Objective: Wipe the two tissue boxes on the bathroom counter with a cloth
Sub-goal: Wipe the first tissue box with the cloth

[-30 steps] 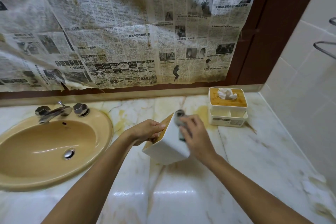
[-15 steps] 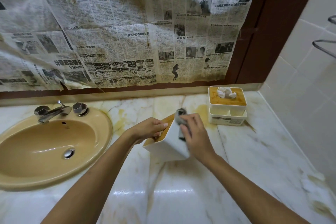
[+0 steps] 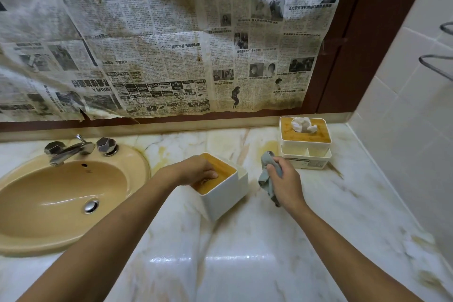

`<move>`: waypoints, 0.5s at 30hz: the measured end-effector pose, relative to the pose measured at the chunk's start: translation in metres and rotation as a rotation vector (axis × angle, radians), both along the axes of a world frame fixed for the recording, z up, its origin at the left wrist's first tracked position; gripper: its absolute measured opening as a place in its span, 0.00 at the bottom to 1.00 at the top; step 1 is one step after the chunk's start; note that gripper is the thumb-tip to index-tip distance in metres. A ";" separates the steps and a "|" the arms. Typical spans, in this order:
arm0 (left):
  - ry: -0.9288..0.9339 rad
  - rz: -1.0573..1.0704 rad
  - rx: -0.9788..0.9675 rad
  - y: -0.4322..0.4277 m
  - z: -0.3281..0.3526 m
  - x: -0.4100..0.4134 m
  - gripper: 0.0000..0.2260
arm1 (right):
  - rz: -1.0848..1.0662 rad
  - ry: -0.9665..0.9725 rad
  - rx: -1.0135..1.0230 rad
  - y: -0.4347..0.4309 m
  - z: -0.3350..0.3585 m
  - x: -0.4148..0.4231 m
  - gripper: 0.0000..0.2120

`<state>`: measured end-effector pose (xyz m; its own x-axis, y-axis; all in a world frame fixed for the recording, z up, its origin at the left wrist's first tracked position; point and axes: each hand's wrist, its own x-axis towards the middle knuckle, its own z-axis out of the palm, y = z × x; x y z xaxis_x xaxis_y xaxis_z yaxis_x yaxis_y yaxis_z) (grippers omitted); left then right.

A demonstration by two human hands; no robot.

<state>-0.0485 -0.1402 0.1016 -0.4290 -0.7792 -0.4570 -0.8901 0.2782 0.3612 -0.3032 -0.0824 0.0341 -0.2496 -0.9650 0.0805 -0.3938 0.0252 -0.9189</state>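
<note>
Left hand [image 3: 196, 170] grips near tissue box [image 3: 225, 193] by lid, middle of counter [image 3: 245, 265] | right hand [image 3: 285, 184] clenched on cloth [image 3: 266, 174], apart from box | box likely light, rigid, slick: hold at rim

Your white plastic tissue box with the brown wooden lid [image 3: 224, 193] no longer tilts up on its edge. It now stands flat on the marbled stone counter [image 3: 245, 265], lid facing up. Your left hand [image 3: 196, 170] now lies over the lid from the left, fingers bent down onto the wood. Your right hand [image 3: 284, 181] is off the box's white side and apart to its right, gripping the crumpled grey cloth [image 3: 267, 174], which no longer touches the box.
</note>
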 end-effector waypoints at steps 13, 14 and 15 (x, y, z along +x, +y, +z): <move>-0.134 -0.226 -0.141 0.029 -0.025 0.007 0.11 | 0.135 -0.167 0.074 0.007 -0.013 0.013 0.08; -0.132 -0.231 -0.155 0.030 -0.025 0.009 0.11 | 0.136 -0.180 0.080 0.008 -0.014 0.014 0.08; -0.147 -0.269 -0.196 0.030 -0.024 0.010 0.12 | 0.137 -0.190 0.081 0.008 -0.015 0.014 0.08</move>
